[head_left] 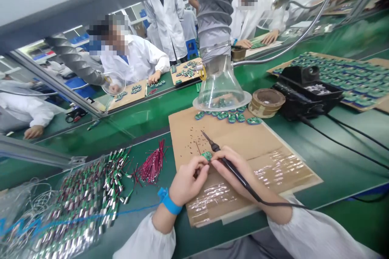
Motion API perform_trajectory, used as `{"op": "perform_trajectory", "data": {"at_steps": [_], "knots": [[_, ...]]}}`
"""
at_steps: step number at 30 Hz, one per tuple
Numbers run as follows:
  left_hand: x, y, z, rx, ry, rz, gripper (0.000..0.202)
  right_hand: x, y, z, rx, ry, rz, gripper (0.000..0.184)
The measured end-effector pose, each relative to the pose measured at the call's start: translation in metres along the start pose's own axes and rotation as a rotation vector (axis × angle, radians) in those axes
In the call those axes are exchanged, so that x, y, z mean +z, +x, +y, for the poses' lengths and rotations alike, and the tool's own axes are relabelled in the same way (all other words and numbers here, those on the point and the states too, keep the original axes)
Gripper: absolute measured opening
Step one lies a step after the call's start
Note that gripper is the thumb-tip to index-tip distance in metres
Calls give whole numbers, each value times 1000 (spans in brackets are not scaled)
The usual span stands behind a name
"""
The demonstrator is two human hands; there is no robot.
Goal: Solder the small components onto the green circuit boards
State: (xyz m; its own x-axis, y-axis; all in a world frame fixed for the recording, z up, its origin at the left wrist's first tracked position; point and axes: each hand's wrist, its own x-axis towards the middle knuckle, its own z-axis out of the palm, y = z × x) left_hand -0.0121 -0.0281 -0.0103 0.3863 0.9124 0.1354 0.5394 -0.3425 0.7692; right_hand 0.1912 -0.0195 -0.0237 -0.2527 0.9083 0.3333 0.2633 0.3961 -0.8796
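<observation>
Over the brown cardboard sheet (258, 145), both of my hands come together at a small green circuit board (207, 156). My left hand (190, 180), a blue strap (170, 202) round its wrist, pinches the board's near edge. A thin dark red wire (198, 147) sticks up beside the board. My right hand (234, 168) has a black soldering iron (232, 170) lying across it, its tip pointing up and away past the board; its fingertips also touch the board's right side. Dark specks lie scattered on the cardboard near the tip.
A clear fume hood (223, 83) hangs over a row of finished-looking boards (232, 117). Right of it are a tape roll (266, 103) and a black iron stand (310, 93). At left lie red wires (152, 164) and many metal-tipped parts (82, 194). Co-workers sit opposite.
</observation>
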Motion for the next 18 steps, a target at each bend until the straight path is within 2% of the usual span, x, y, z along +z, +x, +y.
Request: {"op": "perform_trajectory", "data": {"at_steps": [4, 7, 11, 14, 18], "knots": [[2, 0, 1, -63, -140, -16, 18, 1, 0, 3, 5, -2, -29, 15], [4, 0, 2, -87, -275, -25, 20, 5, 0, 8, -1, -27, 2, 13], [5, -1, 1, -101, -215, -25, 18, 7, 0, 9, -46, -41, -8, 8], [6, -1, 0, -95, -155, -26, 17, 5, 0, 5, -36, -54, -31, 11], [8, -2, 0, -101, -200, -25, 18, 4, 0, 2, -31, -62, -24, 13]]}}
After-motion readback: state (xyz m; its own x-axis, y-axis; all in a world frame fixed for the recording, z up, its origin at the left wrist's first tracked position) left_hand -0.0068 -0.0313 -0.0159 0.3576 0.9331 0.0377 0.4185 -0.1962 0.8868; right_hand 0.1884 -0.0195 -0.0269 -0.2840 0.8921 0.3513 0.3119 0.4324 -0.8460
